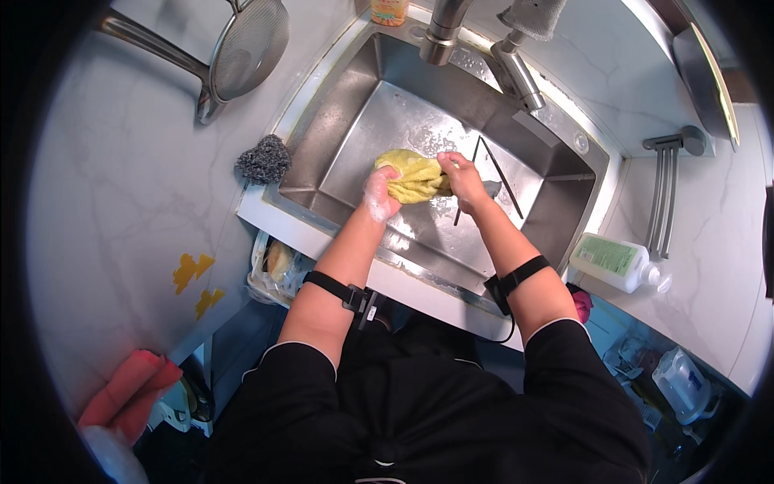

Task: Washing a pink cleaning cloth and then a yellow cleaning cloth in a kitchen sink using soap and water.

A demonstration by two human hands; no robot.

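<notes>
A crumpled yellow cloth (pixel 412 175) is stretched between my hands above the stainless steel sink (pixel 411 115). My left hand (pixel 382 192), with white suds on its wrist and thumb, grips the cloth's left side. At its right end my right hand (pixel 464 180) pinches the cloth between thumb and fingers. Whether anything is wrapped inside the cloth cannot be seen. Two thin dark sticks, like chopsticks (pixel 503 176), lie on the wet sink floor, one partly behind my right hand. A small grey thing (pixel 493 189) shows just beyond that hand, mostly hidden.
A faucet (pixel 439 42) overhangs the sink's back edge, beside a metal fixture (pixel 517 72). Left of the basin sits a steel-wool scourer (pixel 264 160), and a mesh strainer (pixel 249 51) hangs on the wall. A white bottle (pixel 612 261) lies at the right rim.
</notes>
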